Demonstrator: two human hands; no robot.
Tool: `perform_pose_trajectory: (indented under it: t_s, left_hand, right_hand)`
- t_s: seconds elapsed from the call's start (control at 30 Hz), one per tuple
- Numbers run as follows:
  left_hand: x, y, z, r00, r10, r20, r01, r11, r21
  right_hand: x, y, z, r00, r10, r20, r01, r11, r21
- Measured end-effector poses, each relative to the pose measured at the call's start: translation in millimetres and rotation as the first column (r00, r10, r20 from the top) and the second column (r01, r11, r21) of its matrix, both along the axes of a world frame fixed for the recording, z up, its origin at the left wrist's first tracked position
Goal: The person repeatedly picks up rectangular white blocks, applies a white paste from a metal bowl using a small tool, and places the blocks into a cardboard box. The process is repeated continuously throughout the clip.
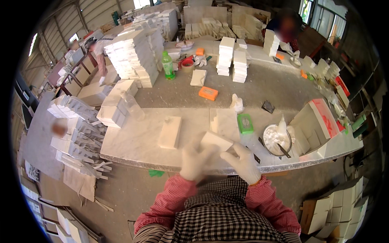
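Left hand, white-gloved and blurred, is at the left end of a white tile; the right hand, also gloved, has its thumb spread from its fingers by the tile's right end; whether either grips it I cannot tell. Beneath both lies a pale, grey-veined slab with a rough front edge; a white block rests on it left of the left hand, a green box and a bowl of white paste beyond the right. Farther ahead of the hands, the dusty grey tabletop holds an orange box and stacked tiles; ahead to the right, a person works beneath windows; far left stands a ribbed wall.
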State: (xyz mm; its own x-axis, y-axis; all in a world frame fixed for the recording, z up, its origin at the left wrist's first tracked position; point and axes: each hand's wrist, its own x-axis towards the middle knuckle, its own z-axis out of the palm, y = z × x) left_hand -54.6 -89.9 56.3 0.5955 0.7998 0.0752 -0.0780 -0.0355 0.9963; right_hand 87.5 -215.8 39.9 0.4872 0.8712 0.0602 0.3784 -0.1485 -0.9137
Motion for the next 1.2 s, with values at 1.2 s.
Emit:
perform_pose_trajectory:
  t_s: [1.2]
  left_hand:
    - [-19, 66, -30, 0.914, 0.232, -0.333, -0.209, 0.972, 0.104]
  right_hand:
    - [37, -24, -28, 0.910, -0.414, 0.003, 0.407, 0.896, 0.176]
